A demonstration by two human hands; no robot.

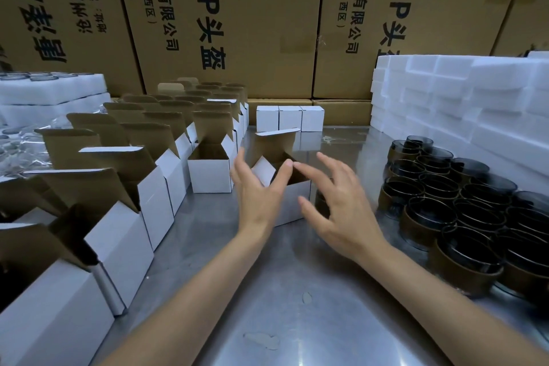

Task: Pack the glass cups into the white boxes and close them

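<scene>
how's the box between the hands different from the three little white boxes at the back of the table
The box between the hands is open, its lid flap standing up and brown inside showing; the three back boxes are closed, showing only white faces. It stands alone and turned at an angle; they sit squarely side by side, touching, against the cardboard cartons. Both are white outside and rest on the metal table.

The open white box (292, 187) in the middle is largely covered by both hands: the left hand (255, 190) hides its left front corner, the right hand (341, 202) its right wall. Whether a cup sits inside cannot be told; its interior is dark. Just right of that box, a dark cup (322, 202) shows only partly behind the right hand's fingers. Both hands look motion-blurred.
</scene>
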